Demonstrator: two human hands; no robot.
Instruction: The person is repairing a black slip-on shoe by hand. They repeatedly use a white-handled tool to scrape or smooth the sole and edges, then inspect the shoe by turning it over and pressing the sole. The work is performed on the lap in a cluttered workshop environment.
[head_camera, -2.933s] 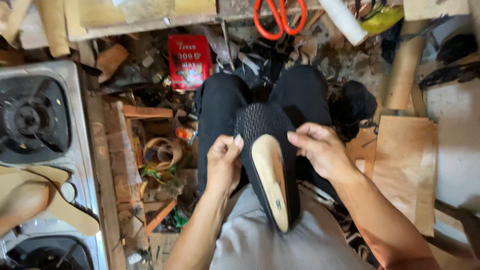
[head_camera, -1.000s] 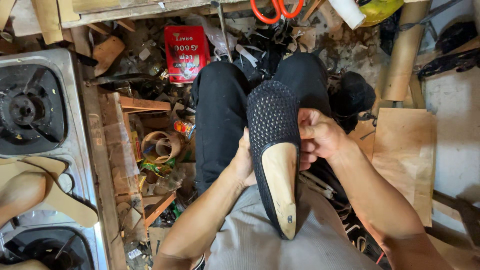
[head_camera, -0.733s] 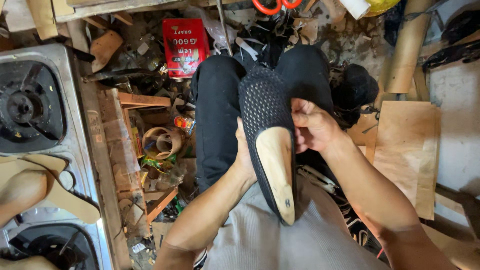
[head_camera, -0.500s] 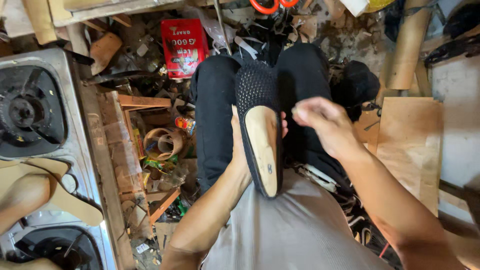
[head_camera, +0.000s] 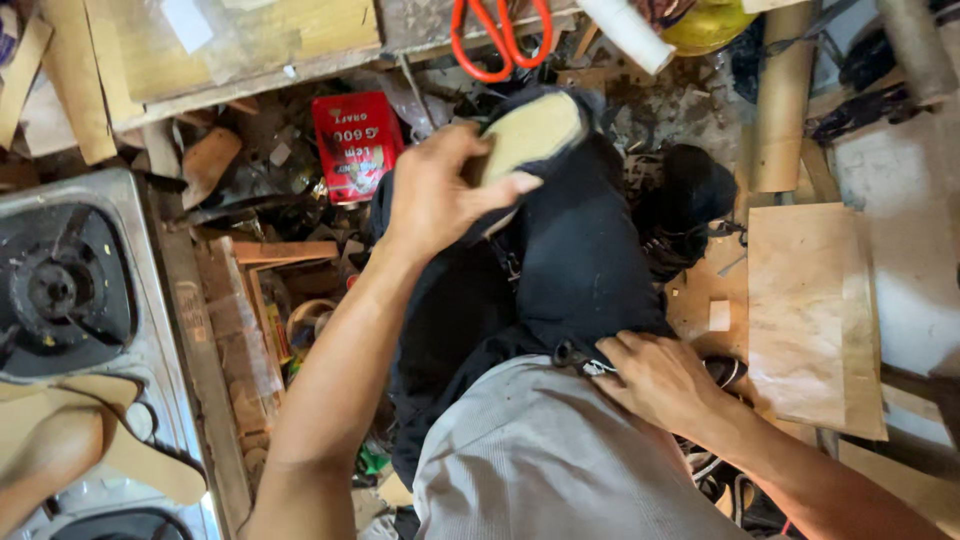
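Grey shirt (head_camera: 560, 460): It is seen closest to the camera, low in the picture, because the person is sitting and looking down.
Right hand (head_camera: 655, 380): It is laid by the right hip, where the shirt meets the dark trousers (head_camera: 570, 260). The fingers are bent around something small and shiny there. Whether that thing is gripped cannot be told.
Left hand (head_camera: 435, 190): It is stretched out over the knees and closed on the shoe. The thumb is laid across the pale sole, so the shoe is kept steady out in front.
Shoe (head_camera: 530, 130): It is black with a tan sole. It is held up above the knees with the sole turned to the camera, so the bottom can be looked at.
Brown board (head_camera: 810, 310): It is laid flat on the floor just beside the right leg, close enough to be reached.
Stove (head_camera: 60, 280): It is set at the left side, with flat tan sole shapes (head_camera: 60, 440) laid over its near edge.
Red tin (head_camera: 355, 145): It is left among scraps on the floor, past the left hand.
Orange scissors (head_camera: 500, 35): They are placed farthest away, at the edge of the wooden bench (head_camera: 240, 40).
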